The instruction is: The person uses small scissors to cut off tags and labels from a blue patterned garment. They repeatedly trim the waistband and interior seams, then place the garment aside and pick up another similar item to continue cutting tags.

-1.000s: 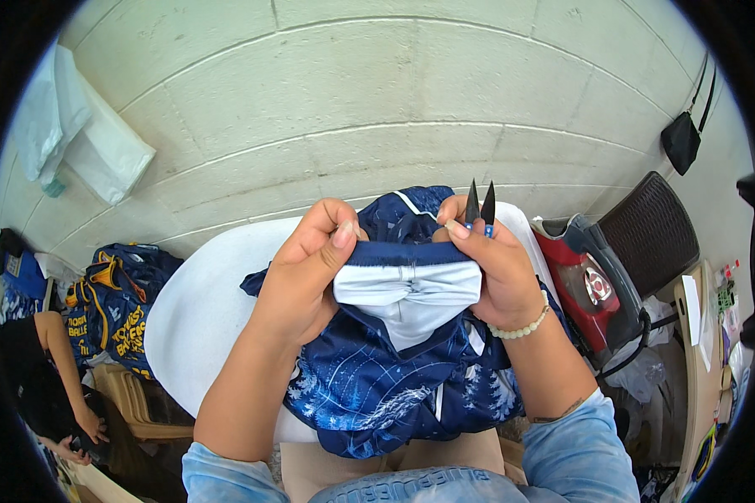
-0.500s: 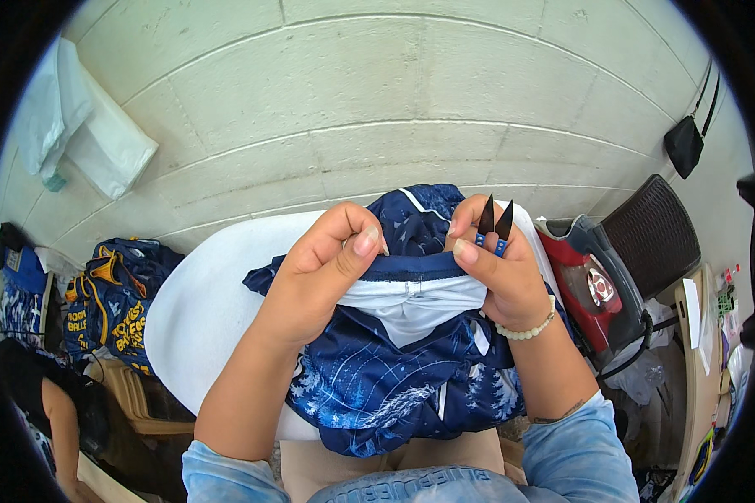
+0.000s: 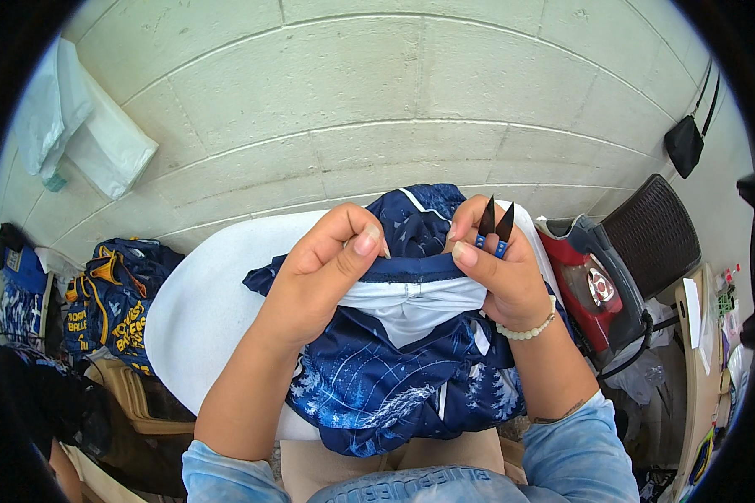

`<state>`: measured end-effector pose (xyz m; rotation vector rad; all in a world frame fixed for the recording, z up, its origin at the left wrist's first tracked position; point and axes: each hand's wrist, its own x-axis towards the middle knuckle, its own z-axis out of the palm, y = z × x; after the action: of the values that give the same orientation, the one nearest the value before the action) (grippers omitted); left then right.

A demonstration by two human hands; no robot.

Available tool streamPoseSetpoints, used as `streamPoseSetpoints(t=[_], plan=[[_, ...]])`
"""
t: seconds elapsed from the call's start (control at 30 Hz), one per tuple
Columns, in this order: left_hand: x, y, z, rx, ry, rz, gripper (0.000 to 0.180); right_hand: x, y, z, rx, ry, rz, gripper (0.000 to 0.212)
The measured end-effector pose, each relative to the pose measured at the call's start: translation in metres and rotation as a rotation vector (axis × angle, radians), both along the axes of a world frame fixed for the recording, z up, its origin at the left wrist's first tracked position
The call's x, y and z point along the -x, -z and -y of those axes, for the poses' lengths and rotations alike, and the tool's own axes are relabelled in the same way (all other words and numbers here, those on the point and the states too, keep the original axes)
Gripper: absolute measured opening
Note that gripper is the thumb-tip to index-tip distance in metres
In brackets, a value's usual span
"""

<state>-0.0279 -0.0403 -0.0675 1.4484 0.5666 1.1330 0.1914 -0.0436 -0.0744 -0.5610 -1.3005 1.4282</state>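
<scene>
A navy and blue patterned garment (image 3: 377, 369) with a white inner side lies bunched over a white padded board (image 3: 193, 310). My left hand (image 3: 331, 260) is closed at the left end of the garment's dark band, thumb and forefinger pinched together. At the band's other end, the thumb and fingers of my right hand (image 3: 507, 272) pinch the cloth. Tucked in that same hand are thread snips (image 3: 497, 225), their dark blades pointing up and apart, with blue at the base. The band stretches between both hands, white lining showing below it.
A red and grey iron (image 3: 585, 289) stands right of the board, before a dark woven chair back (image 3: 653, 235). Navy and yellow garments (image 3: 113, 306) are piled left. Another person's arm (image 3: 63, 469) shows lower left. A block wall (image 3: 377, 92) rises behind.
My hands, the snips and the garment stay almost where they were. At the lower left, the other person's arm has shifted down, mostly out of view.
</scene>
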Motion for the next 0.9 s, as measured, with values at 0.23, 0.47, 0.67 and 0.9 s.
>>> streamPoseSetpoints(t=[0.23,0.47,0.67,0.9], plan=[[0.004,-0.003,-0.002,0.206,0.082,-0.179,0.026,0.000,0.000,-0.001,-0.045,0.079,-0.004,0.017],[0.004,0.002,-0.005,0.354,0.023,0.012,0.023,0.006,0.003,-0.011,-0.421,0.331,0.594,0.025],[0.005,0.002,-0.005,0.285,-0.035,-0.052,0.021,-0.001,0.001,-0.003,-0.374,0.447,0.429,0.033],[0.002,0.002,-0.002,0.247,-0.056,-0.066,0.021,-0.005,-0.011,0.010,-0.666,0.401,0.628,0.032]])
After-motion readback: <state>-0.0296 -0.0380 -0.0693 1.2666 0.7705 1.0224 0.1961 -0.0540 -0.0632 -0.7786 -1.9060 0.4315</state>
